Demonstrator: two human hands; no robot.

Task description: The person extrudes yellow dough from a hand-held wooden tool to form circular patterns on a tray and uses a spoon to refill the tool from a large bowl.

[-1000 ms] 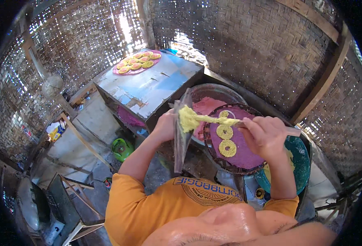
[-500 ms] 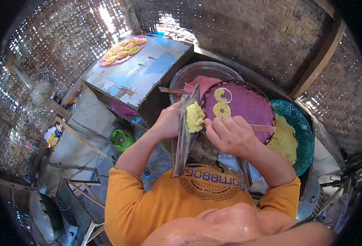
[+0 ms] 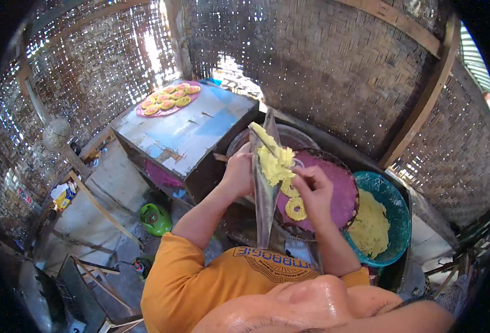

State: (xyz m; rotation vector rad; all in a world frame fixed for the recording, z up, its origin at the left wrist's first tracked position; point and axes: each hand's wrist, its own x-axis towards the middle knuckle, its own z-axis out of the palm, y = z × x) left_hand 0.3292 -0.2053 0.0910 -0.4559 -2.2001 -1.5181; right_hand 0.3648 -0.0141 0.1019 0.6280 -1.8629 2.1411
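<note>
Hands meet over the work just ahead of the orange shirt [image 3: 217, 283]. Left hand [image 3: 239, 173] is closed around the edge of a long clear plastic sheet [image 3: 264, 205], holding it upright and slightly tilted, its lower end hanging down toward the person's lap. A lump of yellow dough [image 3: 272, 162] sits on the sheet at the level of the fingers. Right hand [image 3: 313, 191] is pinched on a thin stick [image 3: 267, 145] whose far end lies against the dough; the fingers are curled tight around it.

Just under the right hand lies a round purple tray [image 3: 342, 191] with yellow dough rings [image 3: 296, 208] on its near part. Right of that hand stands a teal basin [image 3: 396, 213] holding more yellow dough. Beyond the left hand a metal basin [image 3: 300, 135] shows behind the sheet. Further off, left of both hands, a worn blue-grey table [image 3: 184, 133] carries a pink tray [image 3: 170, 100] of finished yellow rings at its far end.

Judging from this, the dough rides on a steep, slippery sheet: a hard scrape with the stick could send the whole lump sliding off onto the shaped rings below and flatten them. A loose left grip would let the sheet fold and drop its load short of the purple tray.
</note>
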